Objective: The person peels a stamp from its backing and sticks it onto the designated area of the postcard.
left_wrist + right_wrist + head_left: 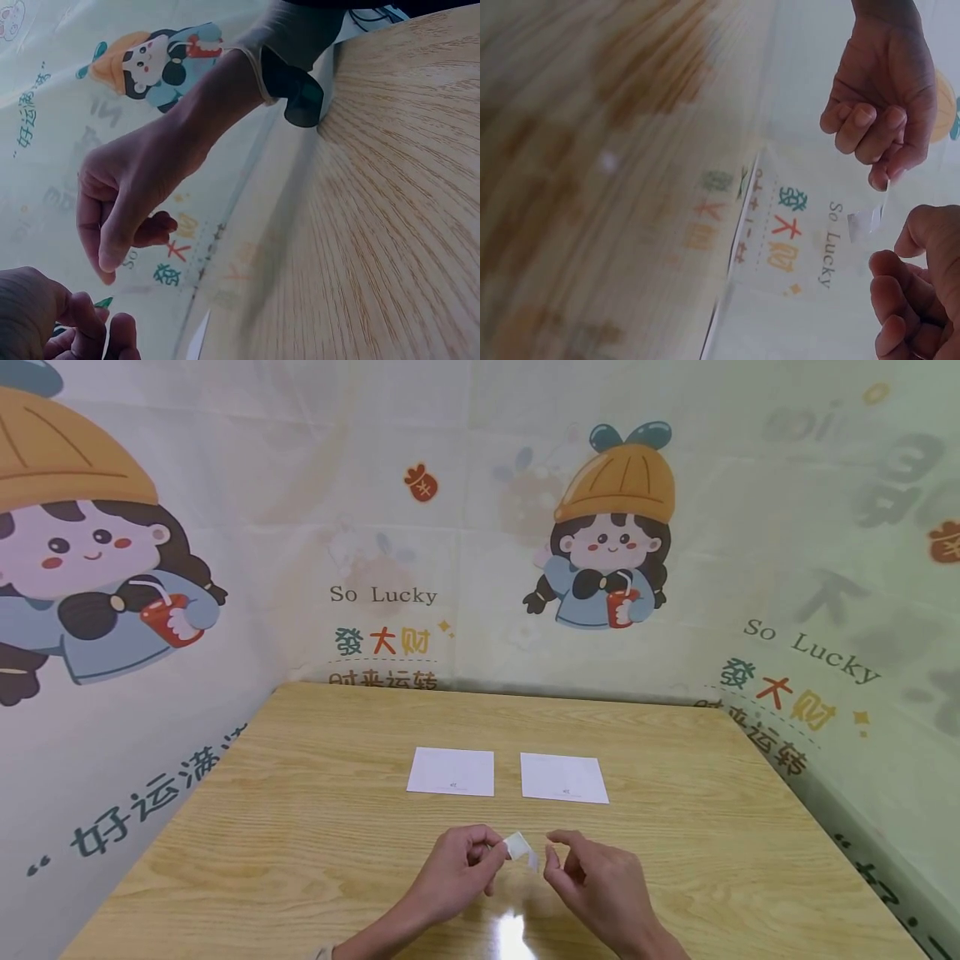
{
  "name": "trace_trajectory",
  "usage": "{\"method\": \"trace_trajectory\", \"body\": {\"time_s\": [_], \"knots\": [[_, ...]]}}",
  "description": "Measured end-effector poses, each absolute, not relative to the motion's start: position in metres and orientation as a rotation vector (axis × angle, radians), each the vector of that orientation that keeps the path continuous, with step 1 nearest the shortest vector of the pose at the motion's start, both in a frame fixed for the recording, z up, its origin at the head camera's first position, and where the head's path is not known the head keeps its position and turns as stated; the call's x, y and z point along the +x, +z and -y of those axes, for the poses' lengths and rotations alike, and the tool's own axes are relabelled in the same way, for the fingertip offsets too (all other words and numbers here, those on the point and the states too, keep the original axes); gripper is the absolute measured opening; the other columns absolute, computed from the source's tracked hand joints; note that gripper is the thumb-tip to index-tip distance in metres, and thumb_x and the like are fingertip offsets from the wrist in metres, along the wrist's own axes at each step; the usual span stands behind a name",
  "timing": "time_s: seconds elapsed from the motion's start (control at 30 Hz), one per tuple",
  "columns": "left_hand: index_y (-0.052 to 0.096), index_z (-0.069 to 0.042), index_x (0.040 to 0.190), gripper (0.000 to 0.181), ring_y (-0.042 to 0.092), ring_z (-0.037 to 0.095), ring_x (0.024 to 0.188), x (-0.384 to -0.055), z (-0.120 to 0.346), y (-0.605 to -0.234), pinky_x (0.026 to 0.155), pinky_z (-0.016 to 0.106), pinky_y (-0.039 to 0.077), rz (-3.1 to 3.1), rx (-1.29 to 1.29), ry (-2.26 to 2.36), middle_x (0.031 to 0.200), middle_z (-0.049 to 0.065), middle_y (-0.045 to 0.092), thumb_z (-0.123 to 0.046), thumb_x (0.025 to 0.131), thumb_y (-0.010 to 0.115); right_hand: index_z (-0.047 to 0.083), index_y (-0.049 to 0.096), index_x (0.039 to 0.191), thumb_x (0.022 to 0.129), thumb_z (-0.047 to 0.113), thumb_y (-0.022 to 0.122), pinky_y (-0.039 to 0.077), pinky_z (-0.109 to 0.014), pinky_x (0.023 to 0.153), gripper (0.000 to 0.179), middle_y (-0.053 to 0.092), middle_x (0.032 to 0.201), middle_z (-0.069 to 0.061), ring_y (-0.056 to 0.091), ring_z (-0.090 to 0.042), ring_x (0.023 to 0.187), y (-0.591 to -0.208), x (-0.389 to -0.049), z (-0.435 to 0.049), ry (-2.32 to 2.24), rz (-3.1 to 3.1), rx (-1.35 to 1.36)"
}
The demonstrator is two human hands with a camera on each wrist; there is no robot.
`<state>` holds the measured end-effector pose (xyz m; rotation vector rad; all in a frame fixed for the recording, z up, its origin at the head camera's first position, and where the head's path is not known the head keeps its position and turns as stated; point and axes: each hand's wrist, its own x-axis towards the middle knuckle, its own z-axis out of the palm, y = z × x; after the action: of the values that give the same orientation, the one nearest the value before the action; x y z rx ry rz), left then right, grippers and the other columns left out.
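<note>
My left hand (459, 870) pinches a small pale square piece (517, 846) between thumb and index finger. From the square's right edge a thin translucent flap (533, 861) bends down. In the right wrist view the square is nearly edge-on, and the flap (865, 223) hangs below the left hand (885, 94). My right hand (600, 881) is just to the right of the flap, thumb and index finger bent with a gap between them. Its fingers (889, 300) curl loosely and hold nothing. The left wrist view shows the right hand (139, 184) beside the left fingers (82, 330).
Two white cards (452, 772) (565, 777) lie side by side on the wooden table (300, 827), beyond the hands. A printed cloth (480, 527) with cartoon figures and lettering hangs behind the table and along both sides.
</note>
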<state>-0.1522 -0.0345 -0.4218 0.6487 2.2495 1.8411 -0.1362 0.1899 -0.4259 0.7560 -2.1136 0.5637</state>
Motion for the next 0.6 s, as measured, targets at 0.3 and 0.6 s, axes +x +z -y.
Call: {"method": "trace_trajectory", "body": {"time_s": [0.3,0.6], "knots": [[0.071,0.001,0.098,0.021,0.043,0.0,0.046,-0.1507,0.0327,-0.4215,0.041,0.015,0.027,-2.267,0.681,1.83,0.057,-0.006,0.055,-0.017,0.102,0.062,0.015,0.073,0.099,0.079,0.02,0.08,0.03,-0.003,0.047,0.021,0.047,0.056,0.026,0.034,0.018,0.053,-0.4288,-0.1336,-0.1883,0.567,2.21,0.794],[0.071,-0.002,0.096,0.019,0.045,0.0,0.046,-0.1492,0.031,-0.4215,0.042,0.015,0.027,-2.282,0.687,1.824,0.056,-0.008,0.055,-0.018,0.101,0.062,0.019,0.073,0.101,0.089,0.034,0.077,0.026,-0.003,0.049,0.02,0.045,0.056,0.027,0.031,0.019,0.054,-0.4308,-0.1338,-0.1876,0.529,2.22,0.824]]}}
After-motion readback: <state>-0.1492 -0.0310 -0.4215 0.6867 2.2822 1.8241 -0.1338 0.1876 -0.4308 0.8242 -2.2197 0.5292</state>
